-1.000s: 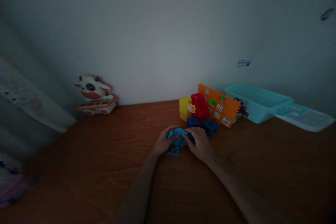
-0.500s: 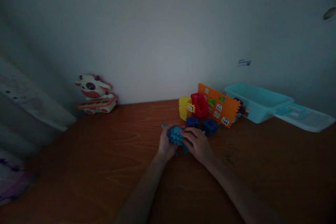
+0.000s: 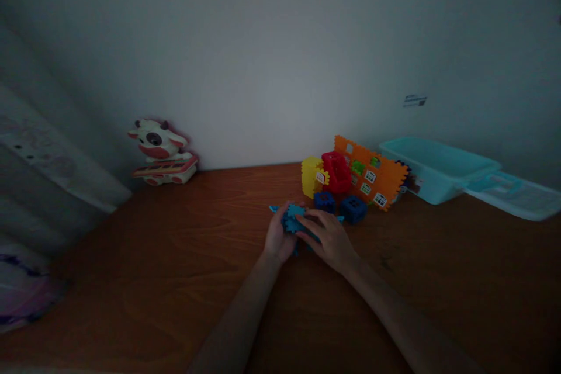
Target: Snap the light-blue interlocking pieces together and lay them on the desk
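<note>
Light-blue toothed building pieces (image 3: 293, 219) are between my two hands, low over the wooden table. My left hand (image 3: 279, 239) is wrapped round their left side, thumb and palm against them. With bent fingers, my right hand (image 3: 329, 238) grips the same pieces from the right, fingertips on the upper face. Blue tips stick out on either side of the hands; how the pieces join underneath is hidden. Just beyond my hands are two dark blue cube blocks (image 3: 353, 209), a red block (image 3: 336, 172) and a yellow toothed panel (image 3: 309, 176).
An orange panel wall (image 3: 372, 178) with small windows stands behind the blocks. A light-teal bin (image 3: 438, 172) is at the back right, a pale lid (image 3: 519, 196) beside it. A toy cow with a keyboard (image 3: 164, 152) stands at the back left. A curtain (image 3: 48, 181) hangs on the left.
The blue pieces are tilted differently, their upper face now flatter. My right fingers have shifted slightly over them. The whole view has moved a little.
</note>
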Demonstrator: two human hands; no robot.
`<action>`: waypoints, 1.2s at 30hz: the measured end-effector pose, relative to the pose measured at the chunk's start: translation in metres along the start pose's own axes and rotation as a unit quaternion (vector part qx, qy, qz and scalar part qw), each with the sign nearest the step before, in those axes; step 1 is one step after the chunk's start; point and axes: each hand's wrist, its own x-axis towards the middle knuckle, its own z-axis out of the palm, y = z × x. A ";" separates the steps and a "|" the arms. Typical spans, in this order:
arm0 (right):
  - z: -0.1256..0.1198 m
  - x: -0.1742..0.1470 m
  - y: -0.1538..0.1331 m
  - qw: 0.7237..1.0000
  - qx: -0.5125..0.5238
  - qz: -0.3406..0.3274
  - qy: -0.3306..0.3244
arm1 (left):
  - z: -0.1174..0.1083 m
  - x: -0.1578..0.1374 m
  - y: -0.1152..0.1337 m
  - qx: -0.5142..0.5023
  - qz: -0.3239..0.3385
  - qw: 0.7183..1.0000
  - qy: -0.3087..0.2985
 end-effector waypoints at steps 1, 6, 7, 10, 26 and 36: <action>0.001 0.000 0.000 1.000 0.004 0.005 0.011 | 0.001 -0.001 0.001 0.002 -0.006 1.000 -0.008; 0.000 0.001 -0.002 0.999 0.029 0.018 0.039 | 0.004 -0.003 -0.001 0.020 0.002 1.000 -0.008; -0.001 0.001 -0.002 0.998 0.037 0.018 0.045 | 0.005 -0.003 -0.001 0.020 0.000 1.000 -0.010; -0.001 0.001 0.000 0.997 0.058 0.021 0.043 | 0.005 -0.003 -0.003 0.017 -0.002 1.000 -0.014; -0.006 -0.001 0.012 0.997 0.063 0.047 -0.022 | -0.003 -0.002 0.001 0.046 -0.061 0.997 -0.008; -0.003 -0.004 0.011 0.990 0.073 0.097 0.070 | -0.008 -0.003 0.002 0.092 -0.075 0.993 0.003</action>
